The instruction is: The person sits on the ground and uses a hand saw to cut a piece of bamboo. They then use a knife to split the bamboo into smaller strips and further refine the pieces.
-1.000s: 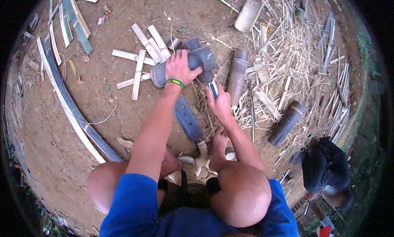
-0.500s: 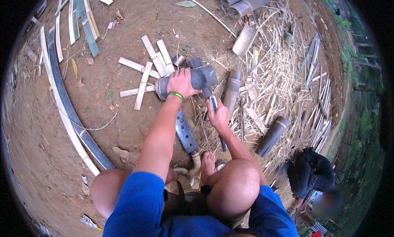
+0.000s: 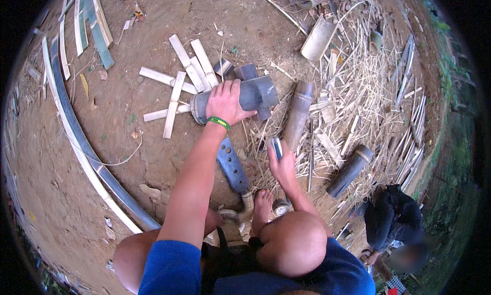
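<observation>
My left hand (image 3: 225,101) presses down on a thick, dark grey bamboo section (image 3: 261,92) lying on its side, its fingers spread over the top. Beneath that section, a shorter dark piece (image 3: 247,71) lies crosswise and sticks out on both sides. My right hand (image 3: 283,164) is wrapped round a slim dark tool with a pale edge (image 3: 277,148); its exact kind is unclear. This hand is below and right of the bamboo section, apart from it. By my foot lies a broad blue-grey blade with holes (image 3: 232,166), its handle toward me.
Flat bamboo slats (image 3: 175,105) lie crossed at the left of the section. Long curved strips (image 3: 87,141) run along the far left. Thin shavings (image 3: 353,106) cover the ground at the right, with bamboo tubes (image 3: 350,171) among them. Another person (image 3: 391,218) crouches at the lower right.
My right hand has drawn back from the bamboo section, down and to the right, with the slim tool still in it. My left hand stays on the section.
</observation>
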Tool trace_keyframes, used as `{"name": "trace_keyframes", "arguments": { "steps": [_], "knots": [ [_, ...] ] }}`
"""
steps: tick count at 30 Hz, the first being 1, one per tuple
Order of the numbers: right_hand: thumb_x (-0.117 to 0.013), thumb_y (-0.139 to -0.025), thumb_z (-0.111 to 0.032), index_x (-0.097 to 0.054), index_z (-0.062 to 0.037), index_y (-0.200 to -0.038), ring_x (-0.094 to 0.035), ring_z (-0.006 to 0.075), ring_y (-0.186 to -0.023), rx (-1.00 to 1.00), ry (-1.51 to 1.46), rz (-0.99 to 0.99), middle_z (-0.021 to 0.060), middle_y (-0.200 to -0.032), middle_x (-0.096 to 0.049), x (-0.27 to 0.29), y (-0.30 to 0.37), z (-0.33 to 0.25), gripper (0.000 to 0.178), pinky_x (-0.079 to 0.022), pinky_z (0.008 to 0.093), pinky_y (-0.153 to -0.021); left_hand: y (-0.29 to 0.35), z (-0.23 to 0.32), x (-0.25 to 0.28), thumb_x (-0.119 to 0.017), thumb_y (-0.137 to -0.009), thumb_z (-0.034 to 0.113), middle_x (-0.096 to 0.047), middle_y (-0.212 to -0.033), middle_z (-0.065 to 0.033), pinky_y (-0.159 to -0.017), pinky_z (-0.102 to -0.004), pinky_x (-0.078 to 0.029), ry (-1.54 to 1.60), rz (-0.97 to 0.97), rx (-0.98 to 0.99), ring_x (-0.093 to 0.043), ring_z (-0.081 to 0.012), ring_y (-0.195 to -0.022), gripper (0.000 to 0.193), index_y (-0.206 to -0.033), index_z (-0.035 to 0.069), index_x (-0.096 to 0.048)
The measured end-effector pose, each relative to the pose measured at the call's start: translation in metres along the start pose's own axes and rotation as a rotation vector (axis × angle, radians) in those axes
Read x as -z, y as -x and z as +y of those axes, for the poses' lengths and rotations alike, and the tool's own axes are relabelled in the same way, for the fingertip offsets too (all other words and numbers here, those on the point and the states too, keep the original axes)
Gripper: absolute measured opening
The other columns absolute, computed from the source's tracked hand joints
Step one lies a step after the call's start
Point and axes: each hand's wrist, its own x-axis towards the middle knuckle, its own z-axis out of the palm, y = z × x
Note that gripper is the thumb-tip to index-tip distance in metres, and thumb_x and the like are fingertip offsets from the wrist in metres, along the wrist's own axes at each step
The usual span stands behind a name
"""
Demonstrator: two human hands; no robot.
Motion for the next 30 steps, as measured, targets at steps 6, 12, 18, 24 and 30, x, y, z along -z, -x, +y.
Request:
{"name": "trace_keyframes", "arguments": {
  "steps": [6, 12, 18, 24, 30],
  "knots": [
    [-0.067, -0.098, -0.026, -0.064, 0.0028, -0.099, -0.071, 0.0463, -0.075, -0.014, -0.038, 0.062, 0.0283, -0.081, -0.069, -0.006, -0.002, -0.015, 0.029, -0.054, 0.0514, -0.066, -0.002, -0.003, -0.002, -0.089, -0.055, 0.064, -0.063, -0.118, -0.0138, -0.102, -0.0459, -0.049, 0.008, 0.040, -0.015, -0.062, -0.0334, -0.113, 0.104, -0.133, 0.004, -0.056],
    [-0.066, -0.099, -0.026, -0.065, 0.0028, -0.099, -0.070, 0.0453, -0.072, -0.002, 0.093, -0.004, 0.0255, -0.077, -0.068, -0.004, -0.051, -0.025, 0.029, -0.052, 0.0525, -0.065, -0.007, 0.004, 0.002, -0.087, -0.054, 0.068, -0.063, -0.122, -0.0154, -0.102, -0.0456, -0.050, 0.055, -0.014, -0.002, -0.063, -0.0345, -0.113, 0.107, -0.135, 0.004, -0.056],
    [-0.065, -0.099, -0.025, -0.067, 0.0054, -0.109, -0.074, 0.0436, -0.077, -0.036, 0.028, 0.001, 0.0265, -0.080, -0.070, 0.003, 0.020, 0.009, 0.032, -0.055, 0.0505, -0.068, -0.002, -0.002, 0.000, -0.087, -0.054, 0.067, -0.062, -0.124, -0.0159, -0.104, -0.0461, -0.049, 0.014, 0.001, -0.011, -0.062, -0.0343, -0.117, 0.108, -0.136, 0.004, -0.056],
    [-0.066, -0.098, -0.026, -0.065, 0.0025, -0.097, -0.069, 0.0441, -0.067, 0.010, 0.082, -0.009, 0.0244, -0.076, -0.069, -0.007, -0.038, -0.020, 0.029, -0.052, 0.0490, -0.062, 0.009, 0.002, -0.003, -0.087, -0.057, 0.066, -0.061, -0.122, -0.0149, -0.103, -0.0451, -0.048, 0.029, -0.012, -0.030, -0.061, -0.0324, -0.116, 0.105, -0.136, 0.004, -0.055],
    [-0.067, -0.098, -0.027, -0.065, 0.0028, -0.097, -0.069, 0.0452, -0.069, -0.019, 0.054, 0.023, 0.0251, -0.075, -0.069, -0.007, -0.019, -0.003, 0.030, -0.052, 0.0495, -0.062, 0.003, 0.004, -0.005, -0.086, -0.058, 0.066, -0.060, -0.127, -0.0149, -0.104, -0.0451, -0.048, 0.016, -0.026, -0.016, -0.059, -0.0328, -0.119, 0.106, -0.137, 0.004, -0.054]
  ]
}}
